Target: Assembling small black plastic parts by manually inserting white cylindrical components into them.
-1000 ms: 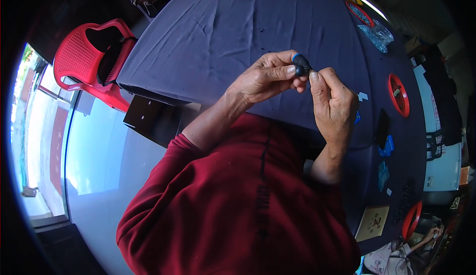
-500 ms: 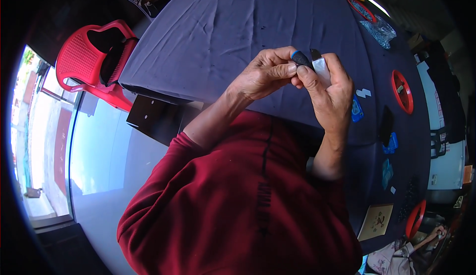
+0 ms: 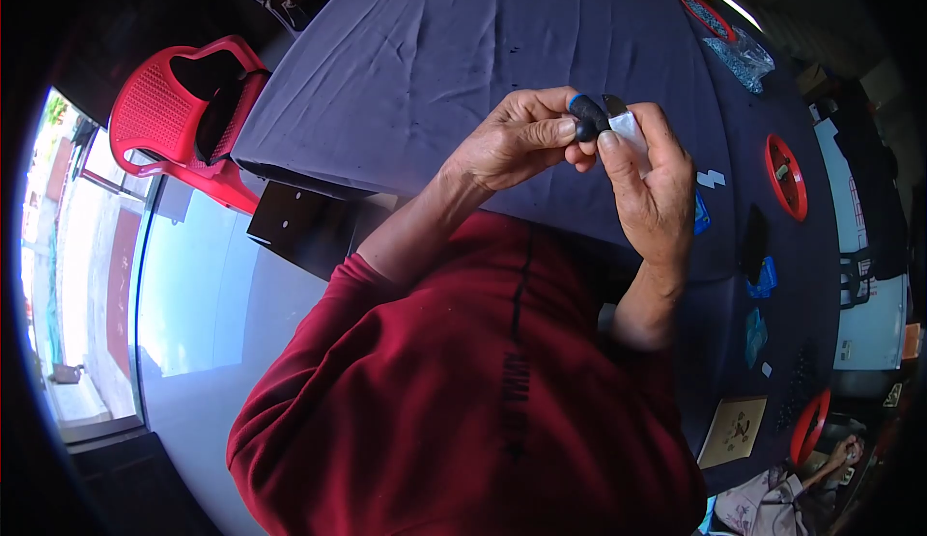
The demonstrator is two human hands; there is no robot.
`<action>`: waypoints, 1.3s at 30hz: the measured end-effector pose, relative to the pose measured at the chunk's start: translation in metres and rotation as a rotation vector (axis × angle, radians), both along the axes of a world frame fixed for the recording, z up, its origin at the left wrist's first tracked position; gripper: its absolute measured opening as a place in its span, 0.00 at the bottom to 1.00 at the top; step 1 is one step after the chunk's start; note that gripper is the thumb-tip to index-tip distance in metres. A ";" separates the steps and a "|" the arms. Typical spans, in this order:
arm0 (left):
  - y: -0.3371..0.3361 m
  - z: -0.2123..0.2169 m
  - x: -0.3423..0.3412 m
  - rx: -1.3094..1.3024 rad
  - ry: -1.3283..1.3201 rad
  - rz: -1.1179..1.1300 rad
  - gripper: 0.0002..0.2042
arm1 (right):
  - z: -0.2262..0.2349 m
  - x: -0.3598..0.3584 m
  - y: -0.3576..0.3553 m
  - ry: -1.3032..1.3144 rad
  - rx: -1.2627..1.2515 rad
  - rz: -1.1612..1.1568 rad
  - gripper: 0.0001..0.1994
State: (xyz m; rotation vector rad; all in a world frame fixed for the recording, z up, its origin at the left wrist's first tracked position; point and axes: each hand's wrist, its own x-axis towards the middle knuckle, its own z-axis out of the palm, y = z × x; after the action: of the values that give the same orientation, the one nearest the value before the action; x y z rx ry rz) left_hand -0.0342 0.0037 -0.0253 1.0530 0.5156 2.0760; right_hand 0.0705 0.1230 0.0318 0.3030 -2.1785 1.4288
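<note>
Above the near edge of the dark cloth-covered table, my two hands meet. My left hand pinches a small rounded black piece between thumb and index finger. A black finger cot with a blue rim covers that index fingertip. In my right hand is a short knife with a white, wrapped-looking handle, its dark blade pointing up and away from me. The right thumb lies against the handle, close beside the black piece. Fingers partly hide where the blade base and piece come together.
A red plastic chair stands left of the table. Along the right side are a red tray, a bag of small bluish pieces, blue items and a tan card. A co-worker's hand shows lower right; another person sits upper left.
My right thumb has drawn back from the left fingertips, and the rounded black piece now shows between them. The right hand and knife have shifted slightly to the right.
</note>
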 end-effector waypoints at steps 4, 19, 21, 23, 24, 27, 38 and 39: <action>-0.001 0.000 -0.002 0.042 -0.027 -0.061 0.09 | 0.011 0.012 -0.005 0.049 0.223 -0.133 0.08; -0.002 0.000 -0.002 0.033 -0.031 -0.065 0.07 | 0.007 0.013 -0.006 0.075 0.438 -0.225 0.07; -0.002 0.001 -0.002 0.026 -0.031 -0.060 0.07 | 0.008 0.014 -0.008 0.055 0.397 -0.224 0.08; -0.001 0.000 -0.002 0.026 -0.023 -0.039 0.07 | 0.007 0.013 -0.007 0.068 0.412 -0.228 0.08; -0.001 0.000 -0.002 0.024 -0.022 -0.041 0.07 | 0.007 0.013 -0.007 0.081 0.429 -0.231 0.07; -0.001 0.001 -0.002 0.014 -0.010 -0.024 0.07 | 0.008 0.014 -0.008 0.059 0.385 -0.222 0.07; -0.002 0.002 -0.002 -0.034 0.028 0.012 0.10 | 0.010 0.014 -0.008 0.055 0.469 -0.242 0.07; -0.002 0.002 -0.002 -0.034 0.028 0.012 0.10 | 0.010 0.015 -0.009 0.055 0.486 -0.242 0.07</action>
State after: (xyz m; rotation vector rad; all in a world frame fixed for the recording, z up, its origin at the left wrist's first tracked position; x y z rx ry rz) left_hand -0.0363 0.0013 -0.0235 1.0627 0.5704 2.0590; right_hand 0.0851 0.1145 0.0421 0.2315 -2.3985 0.7432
